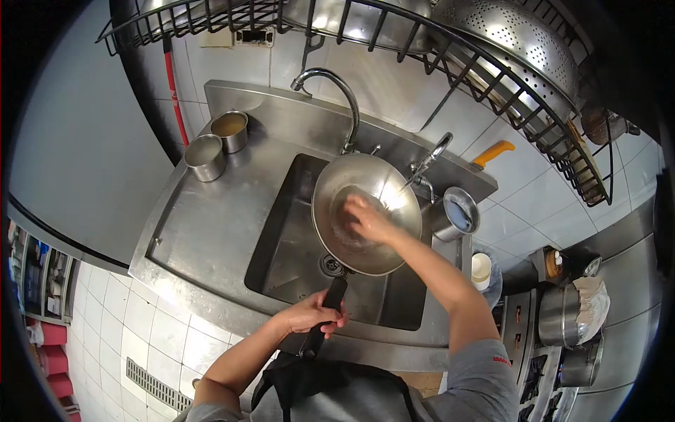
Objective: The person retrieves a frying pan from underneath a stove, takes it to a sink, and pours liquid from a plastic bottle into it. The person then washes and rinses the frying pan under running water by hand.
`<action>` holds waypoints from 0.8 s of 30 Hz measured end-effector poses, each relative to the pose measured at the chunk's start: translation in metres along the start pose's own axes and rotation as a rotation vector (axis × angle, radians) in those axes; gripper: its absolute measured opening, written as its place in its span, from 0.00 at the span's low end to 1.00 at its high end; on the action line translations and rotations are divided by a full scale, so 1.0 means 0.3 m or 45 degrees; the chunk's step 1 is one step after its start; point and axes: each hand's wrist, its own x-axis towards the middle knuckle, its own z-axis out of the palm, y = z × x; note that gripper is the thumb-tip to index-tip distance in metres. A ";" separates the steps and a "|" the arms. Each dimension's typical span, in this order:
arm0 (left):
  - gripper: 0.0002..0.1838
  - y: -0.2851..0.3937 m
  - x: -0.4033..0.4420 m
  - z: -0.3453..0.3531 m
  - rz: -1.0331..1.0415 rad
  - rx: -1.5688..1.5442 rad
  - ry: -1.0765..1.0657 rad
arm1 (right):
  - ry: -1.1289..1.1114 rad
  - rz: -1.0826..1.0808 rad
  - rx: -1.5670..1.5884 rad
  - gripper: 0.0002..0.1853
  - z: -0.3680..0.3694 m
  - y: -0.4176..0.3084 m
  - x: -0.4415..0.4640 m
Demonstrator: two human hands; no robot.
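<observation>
A round steel wok [397,239] with a long black handle [337,290] is over the sink [281,225], its inside facing up. My left hand [314,314] is closed round the handle near the front edge of the counter. Inside the wok, my right hand [371,224] is against the inner surface, its fingers smeared by motion. Whether it holds anything cannot be made out. The wok's bottom looks wet, with a cloudy patch near my fingers. A small tap [437,151] reaches over the wok's right rim, and a tall curved faucet [337,77] rises behind it.
Two steel pots [205,158] stand on the left counter [204,225]. Right of the sink is a steel container [457,214] with something bluish inside, near a white cup [481,269]. Overhead, a black wire rack [485,53] holds a colander [513,35]. An orange-handled tool [494,152] is by the wall.
</observation>
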 end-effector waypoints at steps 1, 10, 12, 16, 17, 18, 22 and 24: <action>0.13 0.007 -0.001 0.008 0.002 0.014 0.004 | 0.176 -0.005 -0.156 0.26 -0.014 0.039 0.001; 0.10 -0.017 0.047 -0.012 0.023 0.068 0.209 | -1.055 0.148 0.331 0.29 0.071 -0.100 -0.179; 0.09 -0.046 0.053 -0.050 -0.004 0.025 0.201 | -1.132 0.471 0.601 0.33 0.045 -0.109 -0.204; 0.05 -0.065 0.019 -0.042 0.016 -0.503 0.153 | -1.145 0.708 -0.060 0.34 -0.029 0.010 -0.252; 0.04 -0.088 0.030 -0.065 0.012 -0.742 0.041 | -0.954 0.785 -0.160 0.33 -0.080 -0.001 -0.255; 0.04 -0.119 0.056 -0.098 0.014 -0.983 -0.074 | -0.649 0.771 -0.016 0.30 -0.120 -0.027 -0.261; 0.01 -0.100 0.136 -0.078 0.002 -1.943 -0.386 | 0.326 0.717 0.178 0.19 -0.105 -0.125 -0.331; 0.02 -0.110 0.193 -0.057 0.300 -1.282 -0.079 | 0.524 0.758 0.329 0.14 -0.060 -0.127 -0.354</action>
